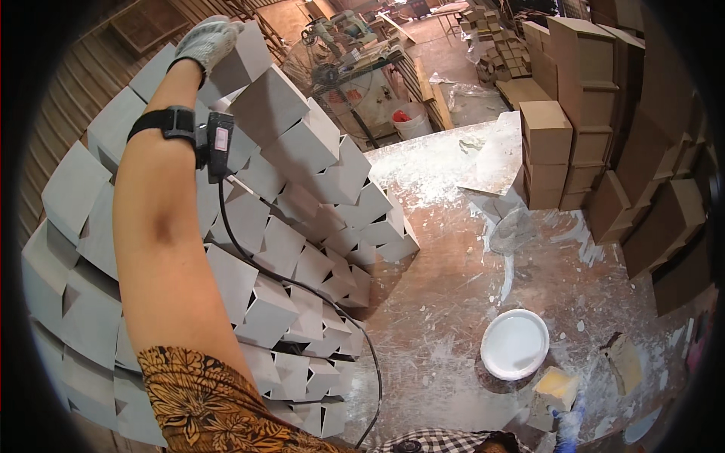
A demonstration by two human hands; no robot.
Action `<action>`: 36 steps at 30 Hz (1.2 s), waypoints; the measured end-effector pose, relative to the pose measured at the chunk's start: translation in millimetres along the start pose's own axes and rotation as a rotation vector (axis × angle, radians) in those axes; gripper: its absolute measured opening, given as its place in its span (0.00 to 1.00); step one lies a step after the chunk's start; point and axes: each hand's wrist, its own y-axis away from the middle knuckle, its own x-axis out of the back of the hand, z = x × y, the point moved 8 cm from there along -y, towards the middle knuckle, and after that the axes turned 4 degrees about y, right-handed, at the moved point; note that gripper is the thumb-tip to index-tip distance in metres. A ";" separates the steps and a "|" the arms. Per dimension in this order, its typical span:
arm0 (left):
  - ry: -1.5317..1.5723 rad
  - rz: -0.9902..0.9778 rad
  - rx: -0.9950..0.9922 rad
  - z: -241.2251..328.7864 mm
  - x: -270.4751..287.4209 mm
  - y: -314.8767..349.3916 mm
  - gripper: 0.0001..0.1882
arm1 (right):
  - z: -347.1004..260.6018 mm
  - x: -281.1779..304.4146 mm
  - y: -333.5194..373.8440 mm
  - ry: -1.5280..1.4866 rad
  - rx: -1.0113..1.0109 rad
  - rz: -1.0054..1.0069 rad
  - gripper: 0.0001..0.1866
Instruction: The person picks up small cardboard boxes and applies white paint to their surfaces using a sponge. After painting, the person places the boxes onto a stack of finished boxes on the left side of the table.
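My left arm reaches up over a tall stack of pale grey painted boxes point(253, 291). My left hand point(208, 44), in a white knitted glove, grips the upper edge of a grey box point(243, 66) at the top of the stack; its fingertips are partly hidden. A black strap holds a small dark device point(218, 145) on the forearm, and a black cable runs down from it. My right hand does not show. On the worktop point(423, 325) to the right stands a round white bowl point(515, 344) of white liquid.
Beside the bowl lie a yellowish sponge piece point(557, 386), a second worn piece point(623, 365) and something blue point(570, 429), cut off by the edge. Unpainted brown boxes point(545, 143) are stacked at the right. A white bucket point(410, 121) stands beyond the worktop.
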 end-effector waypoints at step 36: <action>-0.164 0.559 -0.272 25.5 13.7 52.5 0.21 | -114.2 7.4 67.9 0.129 0.095 0.109 0.44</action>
